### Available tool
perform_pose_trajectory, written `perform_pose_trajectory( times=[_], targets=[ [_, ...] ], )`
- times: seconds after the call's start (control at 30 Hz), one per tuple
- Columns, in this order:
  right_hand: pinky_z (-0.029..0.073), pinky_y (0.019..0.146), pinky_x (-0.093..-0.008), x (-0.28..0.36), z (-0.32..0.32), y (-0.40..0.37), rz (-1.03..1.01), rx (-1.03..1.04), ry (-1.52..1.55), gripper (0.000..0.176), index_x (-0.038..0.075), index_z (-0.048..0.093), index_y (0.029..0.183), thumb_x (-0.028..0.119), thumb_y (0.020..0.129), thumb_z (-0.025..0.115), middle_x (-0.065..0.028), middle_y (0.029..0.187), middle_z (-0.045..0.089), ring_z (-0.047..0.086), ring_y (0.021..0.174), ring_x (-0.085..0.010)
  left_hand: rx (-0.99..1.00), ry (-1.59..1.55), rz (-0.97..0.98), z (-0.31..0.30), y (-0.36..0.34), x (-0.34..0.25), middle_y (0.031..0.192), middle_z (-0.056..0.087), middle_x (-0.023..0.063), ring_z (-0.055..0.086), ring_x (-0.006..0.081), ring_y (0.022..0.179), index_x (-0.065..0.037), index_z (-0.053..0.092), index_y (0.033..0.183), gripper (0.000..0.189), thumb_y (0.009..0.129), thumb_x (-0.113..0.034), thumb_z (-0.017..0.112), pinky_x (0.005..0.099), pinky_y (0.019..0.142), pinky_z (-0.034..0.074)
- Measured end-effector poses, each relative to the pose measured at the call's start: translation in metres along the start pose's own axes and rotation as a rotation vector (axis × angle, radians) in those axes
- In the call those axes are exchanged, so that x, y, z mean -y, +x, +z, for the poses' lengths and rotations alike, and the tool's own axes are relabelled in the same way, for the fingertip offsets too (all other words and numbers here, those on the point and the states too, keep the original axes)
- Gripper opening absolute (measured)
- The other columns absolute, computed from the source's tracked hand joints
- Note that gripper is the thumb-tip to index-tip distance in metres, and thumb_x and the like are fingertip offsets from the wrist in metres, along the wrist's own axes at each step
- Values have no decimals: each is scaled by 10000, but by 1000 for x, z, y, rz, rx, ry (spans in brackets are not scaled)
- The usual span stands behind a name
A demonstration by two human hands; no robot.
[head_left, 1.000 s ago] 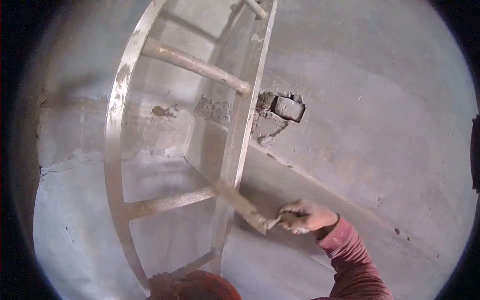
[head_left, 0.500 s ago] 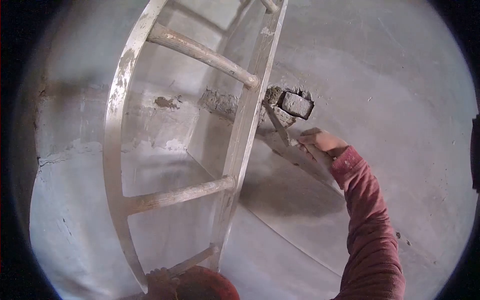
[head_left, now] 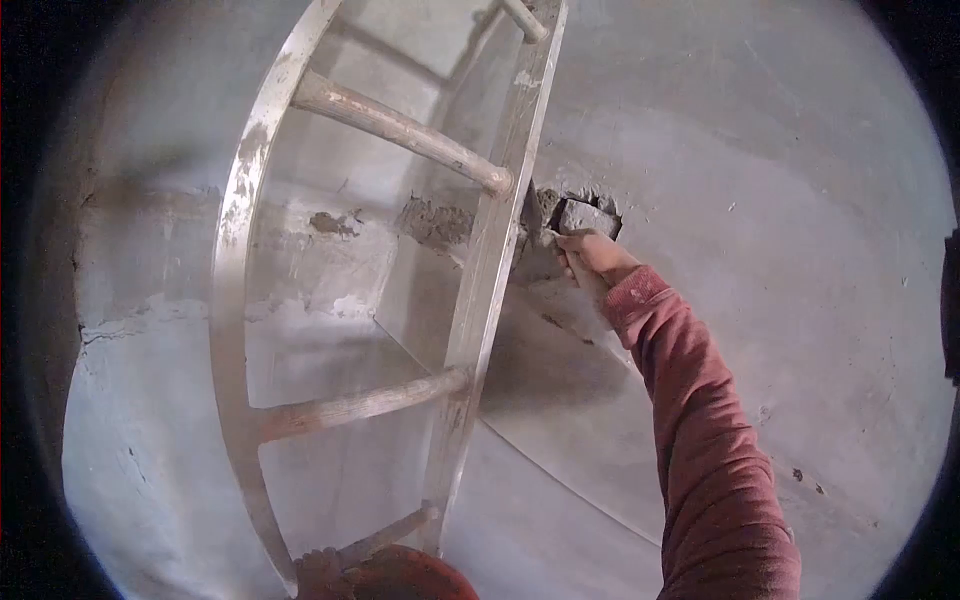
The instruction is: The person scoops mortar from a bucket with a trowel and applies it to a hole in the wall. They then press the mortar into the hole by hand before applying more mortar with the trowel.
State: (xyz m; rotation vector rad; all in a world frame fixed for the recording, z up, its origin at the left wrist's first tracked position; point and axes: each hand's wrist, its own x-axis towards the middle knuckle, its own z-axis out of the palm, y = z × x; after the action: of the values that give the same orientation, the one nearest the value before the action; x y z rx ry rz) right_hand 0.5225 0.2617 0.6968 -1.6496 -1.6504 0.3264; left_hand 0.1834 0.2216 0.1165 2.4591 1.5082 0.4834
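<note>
My right hand (head_left: 598,257) is closed around a small trowel (head_left: 533,213). Its narrow blade points up and left, at the edge of a broken hole in the grey wall, just right of the ladder's rail. A loose-looking block (head_left: 588,217) sits in the hole, with dark gaps around it; my hand partly covers its lower side. Low in the picture my left hand (head_left: 322,572) is dim, with fingers curled at the ladder (head_left: 228,300) near its lowest visible rung. Beside that hand is a rounded reddish shape (head_left: 415,575), possibly a bucket, cut off by the frame.
The ladder's rails and rungs stand in front of the wall corner at left. A rough band of broken plaster (head_left: 437,222) runs behind the ladder. A bare patch (head_left: 335,223) marks the left wall. A thin cable or line (head_left: 570,485) slants down to the right.
My right hand and the trowel have moved up and left, closer to the hole. The blade has turned more upright, and the hand now covers part of the block's lower edge.
</note>
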Motion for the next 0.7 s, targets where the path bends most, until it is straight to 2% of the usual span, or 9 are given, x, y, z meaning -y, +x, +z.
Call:
perform_pose_trajectory(
  times=[0.07, 0.17, 0.23, 0.27, 0.33, 0.5, 0.63, 0.7],
  targets=[
    [375, 418, -297, -8, -4, 7, -3, -91, -175, 234, 28, 515, 692, 188, 851, 454, -40, 580, 489, 462, 475, -140, -142, 26, 126, 3, 0, 3, 790, 510, 160, 512, 303, 722, -61, 540, 721, 416, 734, -477, 524, 430, 661, 383],
    [369, 413, -297, -1, -7, 7, 69, -192, -362, 230, 28, 513, 693, 187, 847, 453, -35, 572, 481, 451, 460, -138, -101, -73, 73, -27, -3, -8, 794, 516, 152, 517, 315, 751, -61, 558, 775, 454, 733, -511, 515, 443, 665, 389],
    [364, 409, -295, 10, -4, -5, 23, -203, -364, 235, 29, 513, 685, 191, 845, 454, -31, 559, 474, 447, 449, -137, 46, -69, 161, -27, 0, -3, 794, 524, 142, 520, 325, 771, -48, 573, 856, 495, 752, -527, 502, 461, 656, 400],
    [360, 404, -293, 14, -1, -8, -18, -218, -367, 241, 30, 513, 678, 196, 844, 455, -27, 545, 467, 442, 438, -137, 43, -72, 153, -25, 2, -3, 794, 524, 142, 520, 325, 771, -48, 573, 856, 495, 752, -527, 502, 461, 656, 400],
    [357, 398, -292, 13, 3, -7, -40, -179, -326, 251, 30, 508, 664, 197, 843, 455, -24, 532, 460, 436, 428, -137, 44, 42, -10, -19, 5, -7, 790, 525, 133, 517, 318, 770, -37, 569, 862, 485, 720, -499, 524, 457, 663, 401],
    [348, 382, -290, 18, 17, -32, -31, -161, -279, 273, 18, 498, 634, 191, 841, 454, -21, 510, 450, 431, 411, -136, -12, -50, 18, -35, -3, -16, 857, 561, 132, 540, 305, 798, -87, 539, 977, 409, 721, -405, 557, 452, 704, 414],
    [352, 378, -279, 10, 6, -44, -65, -126, -416, 258, 3, 511, 653, 178, 836, 459, -18, 528, 455, 437, 403, -136, -68, -72, 32, -47, -6, -19, 911, 589, 131, 559, 294, 822, -127, 515, 1069, 408, 722, -330, 583, 448, 736, 424],
    [354, 378, -274, 6, -6, -48, -98, -70, -487, 242, -1, 521, 670, 170, 830, 460, -16, 537, 455, 441, 404, -135, -48, -81, 20, -44, -5, -19, 891, 580, 129, 553, 294, 810, -115, 521, 1034, 400, 713, -349, 578, 447, 723, 421]
  ],
)
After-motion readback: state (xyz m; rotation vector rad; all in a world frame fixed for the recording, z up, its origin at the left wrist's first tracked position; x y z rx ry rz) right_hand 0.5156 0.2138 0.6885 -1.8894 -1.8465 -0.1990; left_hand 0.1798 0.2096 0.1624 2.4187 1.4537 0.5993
